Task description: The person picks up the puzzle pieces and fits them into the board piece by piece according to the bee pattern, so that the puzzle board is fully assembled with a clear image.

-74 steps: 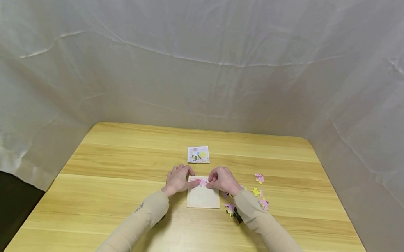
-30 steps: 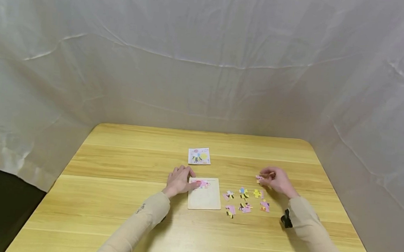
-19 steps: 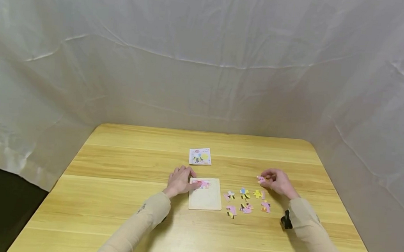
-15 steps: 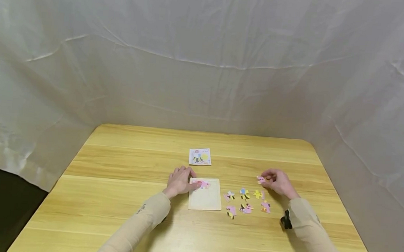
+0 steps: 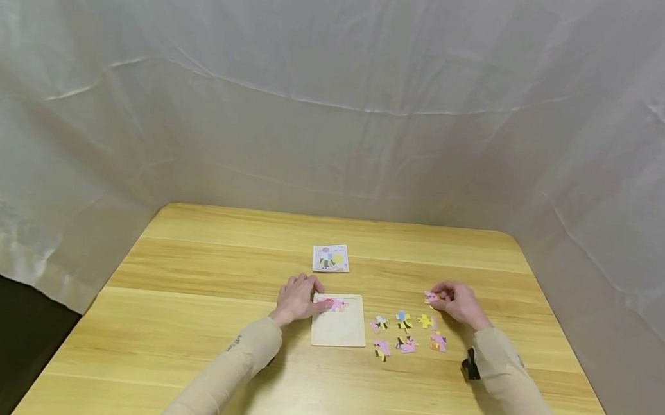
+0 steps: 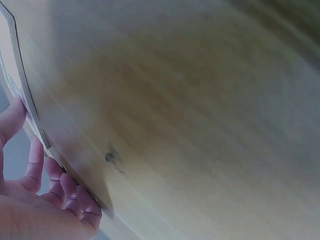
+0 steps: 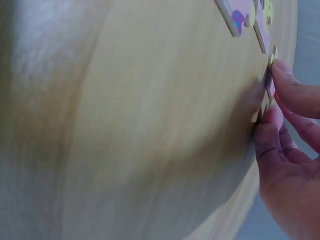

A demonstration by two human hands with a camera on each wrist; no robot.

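Barely started, I'd say: the puzzle tray (image 5: 338, 327) near the table's (image 5: 182, 364) front-middle has only its far-left corner filled with pink pieces; six loose pieces (image 5: 405, 331) lie right of it. My left hand (image 5: 298, 300) rests with relaxed fingers on the tray's far-left corner. My right hand (image 5: 458, 302) pinches a pink piece (image 5: 430, 297), edge on the wood, toward the right edge. Versus 2.5 s ago, the right hand left the tray for the pile; the reference card (image 5: 331, 258) is unmoved.

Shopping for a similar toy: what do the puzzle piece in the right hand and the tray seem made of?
Puzzle piece: looks like thin wood, its bare pale edge showing under a printed pink face. Tray: pale, matte, likely plywood or board with a raised rim; the blur leaves this uncertain.
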